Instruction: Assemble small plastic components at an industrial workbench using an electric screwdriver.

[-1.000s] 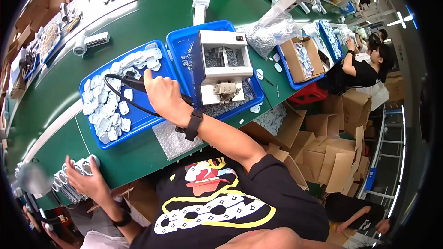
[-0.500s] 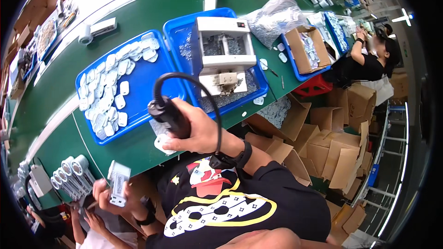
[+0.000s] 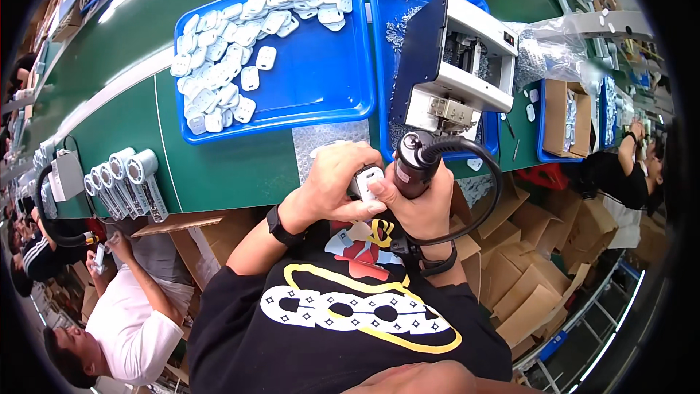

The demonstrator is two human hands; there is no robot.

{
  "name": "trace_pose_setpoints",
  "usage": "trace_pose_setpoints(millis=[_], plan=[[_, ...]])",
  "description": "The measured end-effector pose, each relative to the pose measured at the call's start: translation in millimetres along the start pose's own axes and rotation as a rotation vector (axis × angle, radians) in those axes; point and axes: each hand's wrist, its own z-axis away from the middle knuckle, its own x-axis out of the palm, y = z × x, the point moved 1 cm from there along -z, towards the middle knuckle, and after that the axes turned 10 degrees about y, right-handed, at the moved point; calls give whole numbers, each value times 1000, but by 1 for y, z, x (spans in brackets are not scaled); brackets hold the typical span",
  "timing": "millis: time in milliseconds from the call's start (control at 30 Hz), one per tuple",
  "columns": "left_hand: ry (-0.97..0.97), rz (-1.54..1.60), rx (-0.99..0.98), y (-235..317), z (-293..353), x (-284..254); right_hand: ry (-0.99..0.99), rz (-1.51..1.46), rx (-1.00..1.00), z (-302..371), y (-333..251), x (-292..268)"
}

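Holding a white part (image 3: 370, 179) at mid-frame, the left hand (image 3: 337, 179) sat beside the right hand (image 3: 423, 209), which clasped a black corded tool (image 3: 414, 171), its length roughly up-down, just right of the part.

Your L hand (image 3: 334, 181) grips a white rounded plastic part (image 3: 370, 175); your R hand (image 3: 429, 208) holds a black cylindrical corded tool (image 3: 413, 174), nr a blue rectangular plastic tray (image 3: 313, 76).
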Motion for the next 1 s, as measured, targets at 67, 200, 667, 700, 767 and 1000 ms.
trace_pose_setpoints(millis=[67,200,667,700,767,1000], plan=[[4,10,-2,0,3,2,196,-316,-70,2,-7,-3],[32,-24,0,1,8,1,484,-604,-501,-43,-45,-29],[-4,-88,10,3,-2,8,170,-826,-442,-18,-92,-49],[8,-105,1,3,0,7,136,-826,-466,-21,-95,-45],[31,-107,26,1,2,8,81,-807,-519,-26,-98,-38],[37,-94,57,0,-4,11,30,-785,-508,-33,-88,-23]])
